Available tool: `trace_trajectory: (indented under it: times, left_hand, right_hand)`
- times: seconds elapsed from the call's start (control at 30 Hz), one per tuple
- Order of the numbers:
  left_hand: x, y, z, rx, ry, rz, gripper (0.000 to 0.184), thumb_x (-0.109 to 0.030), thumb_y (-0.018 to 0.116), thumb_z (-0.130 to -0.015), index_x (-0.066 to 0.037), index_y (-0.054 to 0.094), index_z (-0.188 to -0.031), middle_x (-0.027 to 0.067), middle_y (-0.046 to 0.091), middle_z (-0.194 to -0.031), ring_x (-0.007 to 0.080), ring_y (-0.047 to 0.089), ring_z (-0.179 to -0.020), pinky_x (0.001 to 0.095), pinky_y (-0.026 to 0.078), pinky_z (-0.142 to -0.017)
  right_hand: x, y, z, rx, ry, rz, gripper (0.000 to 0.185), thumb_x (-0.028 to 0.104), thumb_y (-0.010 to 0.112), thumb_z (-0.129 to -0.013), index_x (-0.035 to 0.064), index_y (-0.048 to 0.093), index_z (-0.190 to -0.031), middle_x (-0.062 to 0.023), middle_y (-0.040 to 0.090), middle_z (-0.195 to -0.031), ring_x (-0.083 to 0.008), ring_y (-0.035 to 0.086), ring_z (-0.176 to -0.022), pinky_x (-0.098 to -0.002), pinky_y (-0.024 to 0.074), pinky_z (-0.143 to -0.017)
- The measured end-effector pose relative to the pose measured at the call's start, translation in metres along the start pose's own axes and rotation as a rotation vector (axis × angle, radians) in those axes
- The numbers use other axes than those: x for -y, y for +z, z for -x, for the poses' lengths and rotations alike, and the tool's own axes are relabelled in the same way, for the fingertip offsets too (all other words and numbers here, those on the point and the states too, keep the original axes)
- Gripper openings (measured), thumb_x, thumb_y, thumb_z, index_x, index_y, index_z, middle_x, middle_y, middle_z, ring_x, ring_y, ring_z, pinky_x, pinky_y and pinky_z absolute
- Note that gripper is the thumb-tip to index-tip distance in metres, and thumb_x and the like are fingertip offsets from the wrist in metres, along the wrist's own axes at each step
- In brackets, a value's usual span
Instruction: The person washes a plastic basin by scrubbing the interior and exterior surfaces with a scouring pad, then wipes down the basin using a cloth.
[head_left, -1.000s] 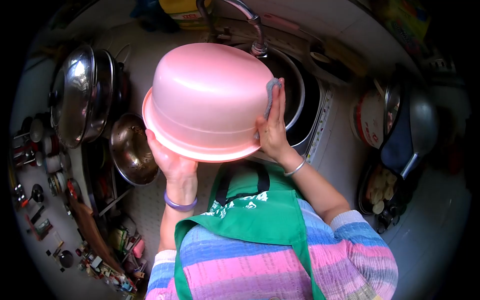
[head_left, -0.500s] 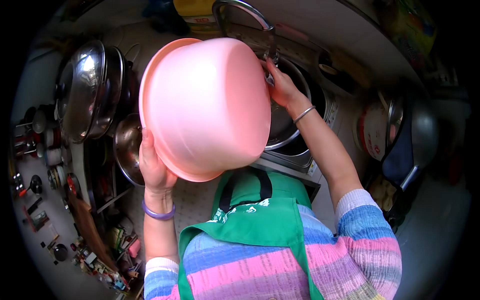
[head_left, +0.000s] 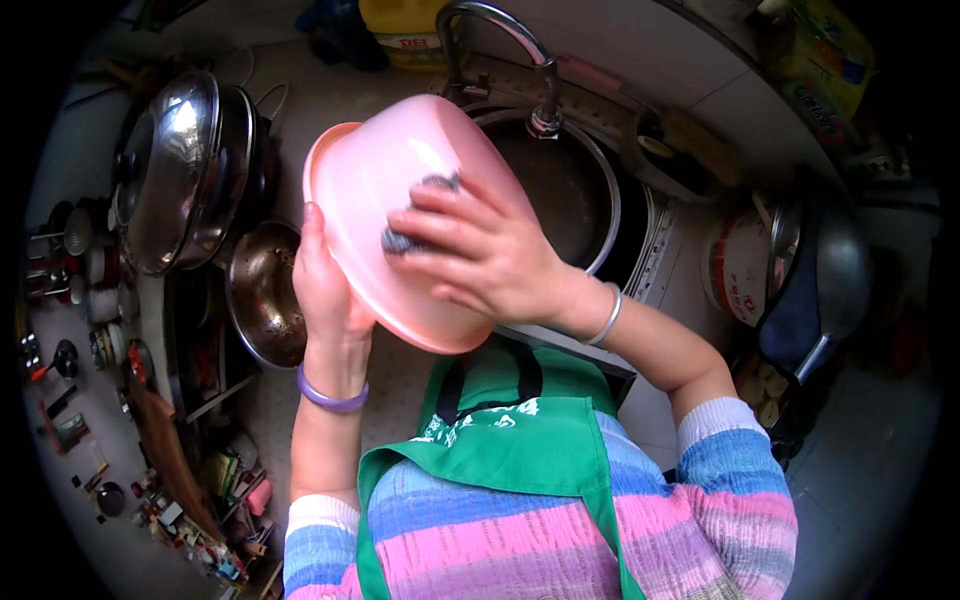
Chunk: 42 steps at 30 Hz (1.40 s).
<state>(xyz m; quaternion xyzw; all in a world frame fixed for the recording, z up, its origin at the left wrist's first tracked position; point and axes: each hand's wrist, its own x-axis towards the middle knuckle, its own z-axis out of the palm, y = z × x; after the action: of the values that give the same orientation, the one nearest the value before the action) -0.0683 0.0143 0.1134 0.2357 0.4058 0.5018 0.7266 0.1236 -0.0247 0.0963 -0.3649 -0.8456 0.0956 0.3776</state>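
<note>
Glossy pink round plastic basin [head_left: 365, 185], tilted; left hand [head_left: 328, 280] clasps its rim at eight o'clock, right hand [head_left: 485, 250] grasps a crumpled grey pad [head_left: 399, 242] against its wall.

Pale counter [head_left: 685, 240] with an inset sink [head_left: 612, 235], yellow container [head_left: 408, 38] at the back, tub [head_left: 735, 265] at right

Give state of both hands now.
Left hand: closed on the pink basin's rim.
Right hand: pressing a gray cloth against the basin's side.
</note>
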Motion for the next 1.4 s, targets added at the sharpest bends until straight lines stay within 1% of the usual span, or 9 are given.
trace_trajectory:
  times: [0.3, 0.4, 0.5, 0.53, 0.6, 0.87, 1.0, 1.2, 1.4]
  left_hand:
    - [0.006, -0.011, 0.007, -0.217, 0.083, 0.164, 0.054, -0.040, 0.028, -0.099, -0.004, 0.034, -0.138, 0.0140, 0.039, -0.141, 0.0295, 0.039, -0.128, 0.0439, 0.033, -0.106]
    - [0.009, -0.015, 0.014, -0.176, 0.116, 0.216, 0.053, -0.041, 0.030, -0.098, -0.006, 0.034, -0.139, 0.0116, 0.041, -0.140, 0.0275, 0.040, -0.127, 0.0423, 0.033, -0.106]
    - [0.010, -0.025, 0.022, -0.100, 0.094, 0.154, 0.056, -0.044, 0.033, -0.098, -0.005, 0.035, -0.137, 0.0112, 0.045, -0.135, 0.0256, 0.044, -0.123, 0.0402, 0.036, -0.104]
    - [0.006, -0.027, 0.024, -0.047, 0.062, 0.133, 0.056, -0.044, 0.033, -0.098, -0.004, 0.035, -0.137, 0.0117, 0.045, -0.135, 0.0257, 0.045, -0.122, 0.0401, 0.037, -0.103]
    - [-0.005, -0.031, 0.029, 0.052, -0.001, 0.085, 0.056, -0.044, 0.034, -0.098, -0.004, 0.036, -0.137, 0.0127, 0.046, -0.134, 0.0258, 0.046, -0.121, 0.0399, 0.038, -0.102]
    - [-0.039, -0.010, 0.035, 0.306, 0.035, -0.347, 0.049, -0.035, 0.036, -0.100, 0.006, 0.045, -0.126, 0.0176, 0.058, -0.116, 0.0231, 0.060, -0.101, 0.0351, 0.049, -0.088]
    - [-0.029, 0.002, 0.027, 0.315, 0.022, -0.605, 0.049, -0.036, 0.038, -0.099, 0.008, 0.052, -0.115, 0.0140, 0.063, -0.101, 0.0171, 0.063, -0.086, 0.0285, 0.051, -0.076]
    - [-0.017, 0.020, 0.012, 0.154, 0.002, -0.295, 0.049, -0.035, 0.036, -0.100, 0.009, 0.049, -0.117, 0.0169, 0.061, -0.106, 0.0205, 0.062, -0.092, 0.0317, 0.051, -0.081]
    - [-0.016, -0.007, -0.004, -0.015, 0.054, -0.134, 0.047, -0.032, 0.034, -0.100, 0.005, 0.043, -0.128, 0.0191, 0.054, -0.123, 0.0265, 0.057, -0.109, 0.0374, 0.047, -0.094]
  right_hand:
    - [-0.006, 0.033, 0.094, -0.265, 0.332, 0.114, 0.046, 0.043, 0.045, -0.093, 0.0215, 0.048, -0.133, -0.0122, 0.021, -0.150, -0.0318, 0.014, -0.140, -0.0400, 0.0114, -0.114]
    - [-0.003, 0.043, 0.091, -0.581, 0.814, -0.521, 0.054, 0.046, 0.037, -0.096, 0.0104, 0.043, -0.136, -0.0119, 0.016, -0.152, -0.0281, 0.010, -0.142, -0.0348, 0.0113, -0.114]
    - [-0.025, 0.036, 0.086, -0.653, 1.062, -1.155, 0.069, 0.055, 0.028, -0.096, 0.0036, 0.031, -0.141, -0.0136, 0.028, -0.147, -0.0241, 0.024, -0.136, -0.0325, 0.0191, -0.111]
    - [-0.045, 0.036, 0.094, -0.764, 1.255, -1.396, 0.057, 0.046, 0.034, -0.098, 0.0011, 0.045, -0.131, -0.0112, 0.051, -0.129, -0.0191, 0.043, -0.125, -0.0324, 0.0319, -0.106]
    - [-0.086, 0.024, 0.099, -0.660, 1.274, -1.606, 0.053, 0.046, 0.036, -0.098, 0.0041, 0.050, -0.126, -0.0047, 0.061, -0.110, -0.0135, 0.056, -0.104, -0.0282, 0.0450, -0.092]
    - [-0.140, -0.008, 0.028, -0.191, 1.161, -1.310, 0.044, 0.040, 0.042, -0.097, 0.0057, 0.058, -0.119, -0.0048, 0.061, -0.113, -0.0133, 0.058, -0.100, -0.0296, 0.0462, -0.088]
    - [-0.117, -0.006, -0.024, 0.119, 0.717, -0.768, 0.047, 0.042, 0.045, -0.095, 0.0100, 0.053, -0.129, -0.0129, 0.054, -0.127, -0.0194, 0.053, -0.113, -0.0328, 0.0424, -0.096]
    - [-0.022, -0.007, -0.040, -0.035, -0.020, -0.015, 0.030, 0.023, 0.062, -0.080, 0.0154, 0.065, -0.109, -0.0105, 0.054, -0.126, -0.0312, 0.050, -0.117, -0.0421, 0.0403, -0.098]
    - [-0.008, 0.011, 0.041, -0.259, -0.132, -0.142, 0.018, 0.007, 0.066, -0.065, 0.0099, 0.067, -0.082, -0.0057, 0.062, -0.109, -0.0254, 0.053, -0.104, -0.0386, 0.0458, -0.090]
